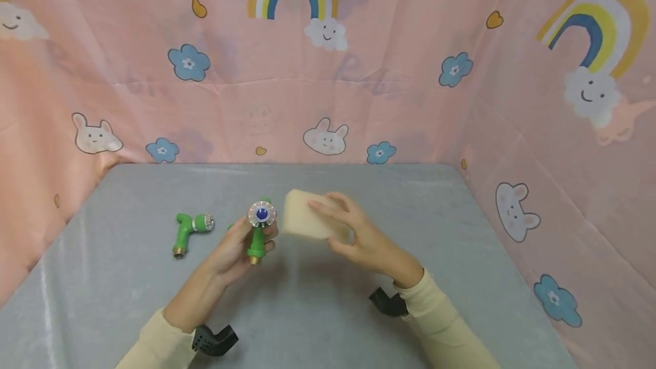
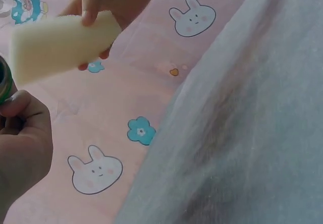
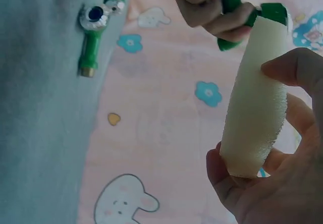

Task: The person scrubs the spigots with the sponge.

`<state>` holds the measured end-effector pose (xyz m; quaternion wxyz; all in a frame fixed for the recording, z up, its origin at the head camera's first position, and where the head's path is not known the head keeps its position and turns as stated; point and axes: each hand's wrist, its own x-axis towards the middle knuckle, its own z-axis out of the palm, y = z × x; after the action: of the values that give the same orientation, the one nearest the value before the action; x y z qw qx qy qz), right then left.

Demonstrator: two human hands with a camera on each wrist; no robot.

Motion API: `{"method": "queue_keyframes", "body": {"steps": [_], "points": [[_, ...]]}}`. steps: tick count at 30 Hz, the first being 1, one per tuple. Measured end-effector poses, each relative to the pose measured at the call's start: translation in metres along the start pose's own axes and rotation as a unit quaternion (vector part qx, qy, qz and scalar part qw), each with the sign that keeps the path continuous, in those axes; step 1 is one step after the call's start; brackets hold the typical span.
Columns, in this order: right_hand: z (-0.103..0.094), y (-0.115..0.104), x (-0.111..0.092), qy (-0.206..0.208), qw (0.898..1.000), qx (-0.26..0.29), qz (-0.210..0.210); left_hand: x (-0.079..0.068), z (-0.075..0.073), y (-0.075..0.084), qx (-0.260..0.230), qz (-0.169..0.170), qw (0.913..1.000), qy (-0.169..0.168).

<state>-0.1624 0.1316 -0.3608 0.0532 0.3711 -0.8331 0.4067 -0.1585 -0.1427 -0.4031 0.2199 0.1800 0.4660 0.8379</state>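
Between the grey tabletop's (image 1: 318, 323) side edges, our left hand (image 1: 233, 252) curled round a green, angled, brass-ended fitting (image 1: 257, 242) and our right hand (image 1: 368, 241) pinched a cream foam block (image 1: 303, 215), which slackened fingertips could have dropped.

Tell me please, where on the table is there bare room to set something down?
The table is bare between the right hand and right curtain, between the sponge and back curtain, and between the lying valve and left curtain. The middle is crowded: the left hand grips a second valve close to the sponge.
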Motion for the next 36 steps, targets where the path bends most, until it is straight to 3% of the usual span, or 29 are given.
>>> {"method": "queue_keyframes", "body": {"steps": [8, 14, 20, 22, 27, 32, 36], "points": [[-0.007, -0.007, -0.002, 0.034, 0.999, 0.003, -0.029, 0.001, -0.002, -0.002, 0.08, -0.044, 0.9955, 0.024], [0.001, -0.012, -0.002, 0.008, 0.999, 0.009, -0.053, 0.004, -0.003, -0.006, 0.117, -0.029, 0.9928, 0.003], [-0.002, 0.001, 0.0, -0.022, 0.999, 0.039, -0.004, 0.003, -0.001, -0.001, 0.164, -0.055, 0.9811, 0.087], [-0.005, 0.008, 0.0, -0.026, 0.999, 0.037, 0.02, 0.003, -0.002, 0.0, 0.165, -0.064, 0.9777, 0.113], [-0.013, 0.017, 0.002, -0.005, 0.998, 0.023, 0.056, 0.005, -0.003, 0.001, 0.145, -0.048, 0.9755, 0.158], [-0.006, 0.013, 0.005, 0.044, 0.999, 0.016, 0.027, 0.007, 0.003, -0.002, 0.121, -0.045, 0.9701, 0.205], [0.01, 0.007, 0.005, 0.042, 0.999, 0.01, 0.011, 0.009, 0.009, -0.005, 0.077, -0.033, 0.9711, 0.224]]}}
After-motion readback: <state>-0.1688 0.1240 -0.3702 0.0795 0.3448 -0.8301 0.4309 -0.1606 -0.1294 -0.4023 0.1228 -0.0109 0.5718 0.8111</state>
